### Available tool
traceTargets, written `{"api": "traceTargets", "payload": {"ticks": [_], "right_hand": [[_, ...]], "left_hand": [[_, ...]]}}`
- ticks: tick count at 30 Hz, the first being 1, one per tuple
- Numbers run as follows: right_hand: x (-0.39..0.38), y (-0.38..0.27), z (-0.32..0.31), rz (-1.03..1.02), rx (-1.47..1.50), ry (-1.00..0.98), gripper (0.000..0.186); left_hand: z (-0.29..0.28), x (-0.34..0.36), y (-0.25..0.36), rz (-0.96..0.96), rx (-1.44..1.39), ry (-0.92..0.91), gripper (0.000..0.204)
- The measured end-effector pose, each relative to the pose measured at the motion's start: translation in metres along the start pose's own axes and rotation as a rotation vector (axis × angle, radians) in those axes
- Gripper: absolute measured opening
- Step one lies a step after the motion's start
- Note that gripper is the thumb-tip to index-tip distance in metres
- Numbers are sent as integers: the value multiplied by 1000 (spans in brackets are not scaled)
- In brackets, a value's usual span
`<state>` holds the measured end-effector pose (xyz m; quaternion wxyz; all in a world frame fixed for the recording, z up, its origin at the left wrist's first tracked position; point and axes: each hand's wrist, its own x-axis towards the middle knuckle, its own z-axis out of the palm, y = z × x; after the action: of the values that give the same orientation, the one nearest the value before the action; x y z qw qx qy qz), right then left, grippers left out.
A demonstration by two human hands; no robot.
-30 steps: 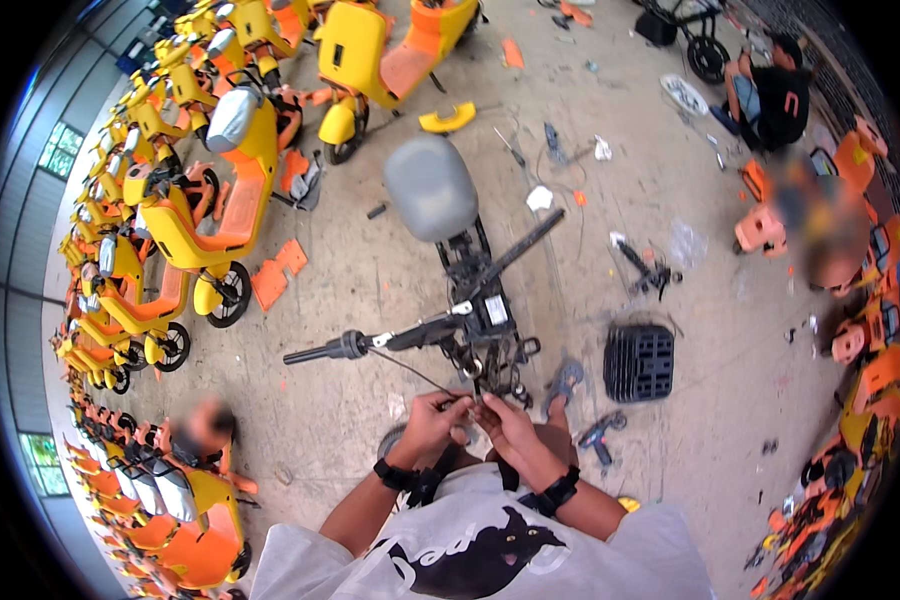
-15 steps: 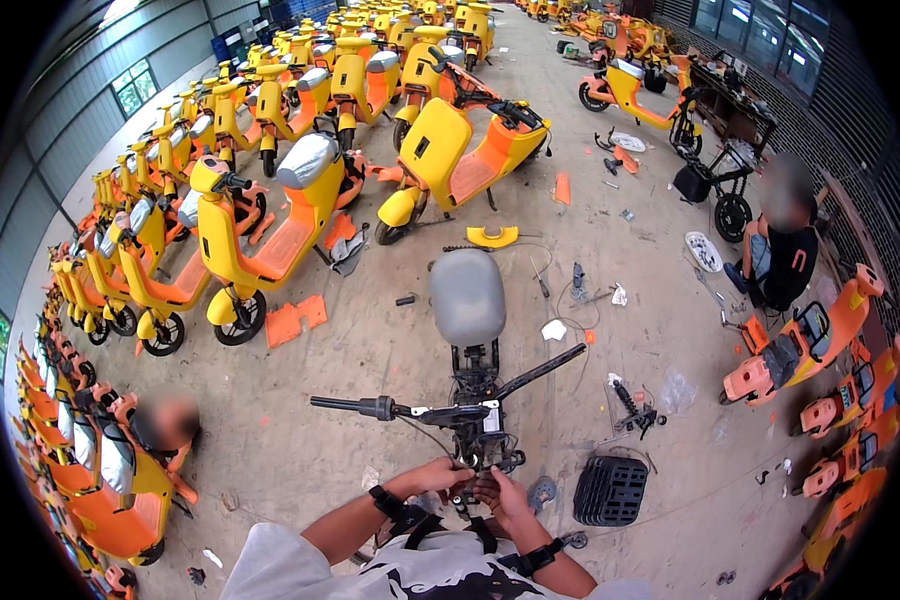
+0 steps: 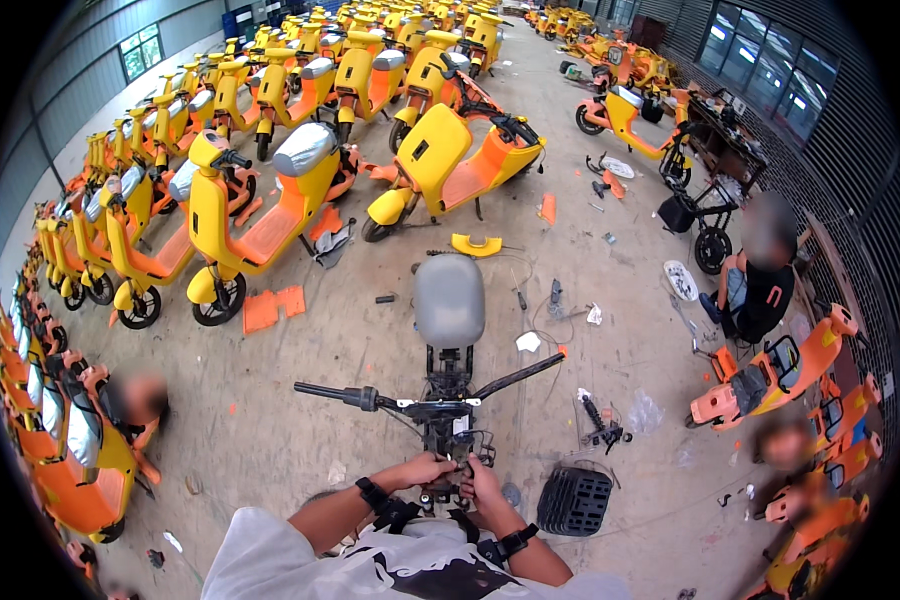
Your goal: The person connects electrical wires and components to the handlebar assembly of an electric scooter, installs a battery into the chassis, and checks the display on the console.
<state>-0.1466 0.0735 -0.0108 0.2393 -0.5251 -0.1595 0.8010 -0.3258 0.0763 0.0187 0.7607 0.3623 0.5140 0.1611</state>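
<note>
A stripped-down scooter (image 3: pixel 450 368) stands before me with its grey seat (image 3: pixel 449 302) facing away. Its black handlebar (image 3: pixel 366 399) spreads crosswise just beyond my hands. Low on the front column, among bare cables and brackets, my left hand (image 3: pixel 422 470) has its fingers pinched together. Close by on the right, my right hand (image 3: pixel 483 484) curls its fingers at the same spot. Whatever small part they grip is hidden by the fingers.
A black slatted plastic basket (image 3: pixel 575 502) lies to the right, near a shock absorber (image 3: pixel 600 425). A yellow cover piece (image 3: pixel 476 245) is beyond the seat. Yellow scooters (image 3: pixel 260 220) crowd the left. One person (image 3: pixel 760 275) sits at right; others are blurred at the sides.
The whole view has shifted slightly, so the scooter appears further left. Both hands remain at the front column, with the right hand's fingers now drawn in closer.
</note>
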Motion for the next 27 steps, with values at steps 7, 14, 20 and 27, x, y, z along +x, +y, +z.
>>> {"api": "traceTargets", "payload": {"ticks": [7, 14, 20, 27], "right_hand": [[5, 1, -1, -52, -74, -15, 44], [7, 0, 11, -15, -75, -13, 44], [12, 7, 20, -17, -54, -11, 43], [1, 10, 6, 267, 72, -307, 47]], "left_hand": [[11, 7, -11, 56, -9, 50, 29], [7, 13, -31, 138, 148, 178, 31], [10, 13, -40, 192, 211, 288, 28], [-9, -1, -13, 110, 289, 154, 31]]}}
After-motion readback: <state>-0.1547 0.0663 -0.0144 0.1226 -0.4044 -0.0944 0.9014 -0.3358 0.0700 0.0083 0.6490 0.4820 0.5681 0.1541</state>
